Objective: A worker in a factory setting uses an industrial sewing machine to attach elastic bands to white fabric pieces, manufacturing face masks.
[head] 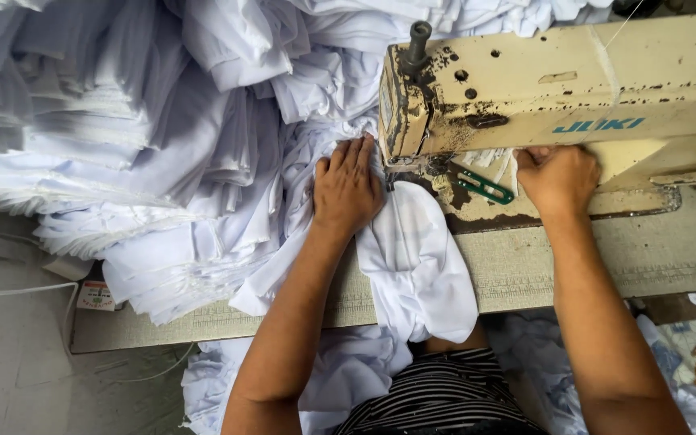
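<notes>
My left hand (348, 187) lies flat, fingers released, on the white cloth (412, 258) at the desk's (525, 270) middle; my right hand (559, 179), at three o'clock, is clenched under the cream sewing machine (573, 89), its hold hidden. A small red-and-white label (96, 296) sits at nine o'clock

White cloth (412, 258) — heaped white at ten o'clock too; cream sewing machine (573, 89) (rust-brown specks), green snips (485, 187), black-and-white striped shirt (445, 395).
</notes>
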